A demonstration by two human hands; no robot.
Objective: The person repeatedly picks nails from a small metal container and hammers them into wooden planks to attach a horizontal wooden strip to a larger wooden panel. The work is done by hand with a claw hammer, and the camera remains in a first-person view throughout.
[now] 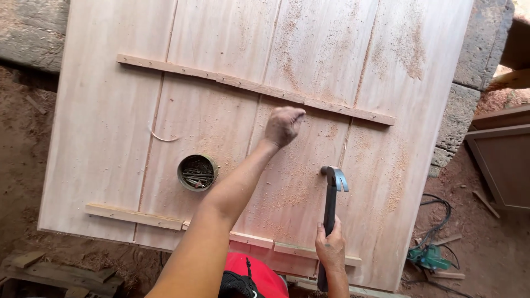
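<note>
Steel claw hammer [333, 190] in right hand [330, 248], above dusty pale planks [110, 121].

Right hand [330, 249] grips hammer [332, 194]; left hand [283, 125] touches batten [255, 88].

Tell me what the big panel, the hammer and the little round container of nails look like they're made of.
The panel looks like pale, unfinished wood: visible grain, board seams, sawdust. The hammer, held in the right hand, seems dark metal at the claw head; the handle's material is unclear. The round container looks like a dull metal tin, holding nails.
</note>
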